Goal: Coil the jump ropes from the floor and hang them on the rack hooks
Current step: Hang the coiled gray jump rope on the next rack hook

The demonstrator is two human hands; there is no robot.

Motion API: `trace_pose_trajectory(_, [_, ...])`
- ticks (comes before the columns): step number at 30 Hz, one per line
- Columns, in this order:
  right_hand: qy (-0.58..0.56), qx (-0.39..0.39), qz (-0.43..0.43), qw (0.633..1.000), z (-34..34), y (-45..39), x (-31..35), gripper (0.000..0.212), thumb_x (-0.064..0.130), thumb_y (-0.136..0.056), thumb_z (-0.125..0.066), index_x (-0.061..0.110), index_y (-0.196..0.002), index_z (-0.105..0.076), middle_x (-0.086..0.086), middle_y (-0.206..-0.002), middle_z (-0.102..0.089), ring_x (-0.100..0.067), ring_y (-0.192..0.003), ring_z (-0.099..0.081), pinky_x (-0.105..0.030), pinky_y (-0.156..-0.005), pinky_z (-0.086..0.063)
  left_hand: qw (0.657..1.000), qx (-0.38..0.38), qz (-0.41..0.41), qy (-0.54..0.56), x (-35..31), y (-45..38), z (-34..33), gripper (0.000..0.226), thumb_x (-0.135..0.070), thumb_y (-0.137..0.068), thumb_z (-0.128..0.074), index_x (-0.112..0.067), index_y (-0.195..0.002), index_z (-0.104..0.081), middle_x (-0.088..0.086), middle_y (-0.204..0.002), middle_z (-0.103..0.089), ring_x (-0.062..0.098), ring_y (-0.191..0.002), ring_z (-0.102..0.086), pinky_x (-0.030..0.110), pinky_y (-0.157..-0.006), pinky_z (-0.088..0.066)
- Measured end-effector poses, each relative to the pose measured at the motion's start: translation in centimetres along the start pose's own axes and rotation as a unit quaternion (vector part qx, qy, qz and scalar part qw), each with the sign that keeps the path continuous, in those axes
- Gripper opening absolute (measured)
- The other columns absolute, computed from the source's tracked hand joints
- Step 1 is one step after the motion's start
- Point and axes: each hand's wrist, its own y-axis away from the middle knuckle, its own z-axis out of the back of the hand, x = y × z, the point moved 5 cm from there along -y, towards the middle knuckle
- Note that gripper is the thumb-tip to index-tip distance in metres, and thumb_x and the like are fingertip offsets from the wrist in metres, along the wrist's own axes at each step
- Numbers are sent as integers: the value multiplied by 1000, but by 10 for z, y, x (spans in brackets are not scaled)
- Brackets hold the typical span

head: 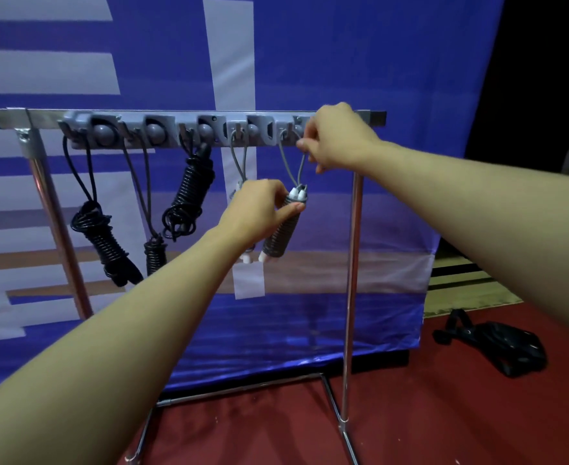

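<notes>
Grey coiled rope [281, 226] hanging from the rightmost hook [289, 129] of the rack [189, 117], its long axis near vertical, tilted with the lower end to the left and white handle tips showing at both ends. The left hand [256, 213] curls round the upper part of this bundle, thumb pressed across the coils. The right hand [335, 137] pinches the rope's grey hanging loop [293, 162] just below the hook, fingers bent close together. Five ropes hang on the rack in all — three black [103, 236] on the left hooks, two grey on the right. The second grey rope [239, 159] is mostly hidden behind the left hand. The black bundles hang slanted, each from a looped end. The rack is a metal bar on two upright posts [351, 263], in front of a blue and white banner [343, 62]. A black bag [497, 344] lies on the red floor [410, 414] to the right.
</notes>
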Motion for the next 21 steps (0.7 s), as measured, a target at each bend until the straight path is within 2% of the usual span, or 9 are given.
trace_pose_trajectory(2, [28, -15, 7, 999, -12, 4, 1, 32, 39, -100, -59, 17, -79, -68, -7, -76, -73, -23, -68, -73, -40, -76, -62, 1000, -10, 13, 0, 6, 8, -7, 39, -46, -94, -72, -9, -106, -71, 7, -95, -73, 25, -88, -67, 41, -75, -53])
trace_pose_trajectory(6, [-6, -31, 6, 999, -23, 18, 4, 27, 48, -99, -57, 25, -87, -62, -6, -89, -72, -29, -84, -71, -44, -82, -60, 999, -32, 22, 25, 11, 19, -10, 35, -40, -94, -73, -9, -111, -71, 5, -102, -75, 22, -93, -69, 44, -83, -56])
trace_pose_trajectory(8, [-21, -34, 11, 999, -21, 32, 3, 23, 54, -96, -58, 31, -91, -61, 0, -92, -72, -26, -90, -68, -43, -82, -58, 996, -45, 44, 62, 15, 26, -9, 38, -38, -91, -77, -11, -118, -71, 1, -108, -76, 17, -94, -72, 44, -86, -58])
trace_pose_trajectory(10, [-40, -26, 11, 999, -21, 55, 0, 27, 59, -94, -59, 32, -97, -62, 8, -92, -72, -19, -88, -66, -41, -81, -57, 991, -60, 64, 100, 18, 40, -6, 43, -39, -88, -80, -14, -122, -70, -3, -111, -74, 11, -89, -73, 44, -82, -61])
trace_pose_trajectory(12, [-64, -18, 14, 998, -25, 87, -4, 32, 62, -91, -58, 33, -102, -63, 15, -92, -71, -12, -83, -64, -40, -81, -56, 987, -61, 58, 136, 17, 62, -5, 38, -36, -88, -82, -17, -118, -69, -7, -107, -73, 7, -81, -72, 42, -74, -63])
trace_pose_trajectory(14, [-92, -7, 23, 995, -40, 127, -8, 35, 64, -88, -56, 32, -102, -63, 19, -89, -68, -6, -77, -64, -41, -81, -57, 985, -51, 43, 161, 15, 97, -15, 26, -31, -89, -81, -17, -108, -69, -10, -100, -74, 6, -73, -71, 34, -68, -62])
trace_pose_trajectory(17, [-99, 57, 33, 993, -98, 208, -14, 38, 65, -86, -53, 31, -102, -62, 17, -88, -68, -7, -76, -66, -41, -77, -58, 988, 15, 7, 154, 15, 179, -55, 18, -28, -89, -81, -19, -98, -69, -13, -92, -73, 5, -71, -68, 17, -64, -54])
trace_pose_trajectory(19, [-84, 138, 30, 986, -155, 276, -18, 42, 68, -85, -50, 33, -104, -61, 16, -90, -67, -8, -79, -67, -40, -75, -58, 984, 100, -9, 146, 28, 249, -99, 18, -30, -88, -81, -20, -97, -69, -13, -91, -71, 5, -73, -67, 19, -70, -52])
trace_pose_trajectory(21, [-63, 243, 34, 967, -214, 350, -18, 41, 68, -87, -52, 34, -108, -61, 15, -92, -62, -11, -85, -67, -40, -77, -58, 973, 190, -2, 132, 53, 328, -147, 20, -38, -88, -76, -23, -98, -68, -13, -91, -70, 6, -73, -65, 29, -73, -54])
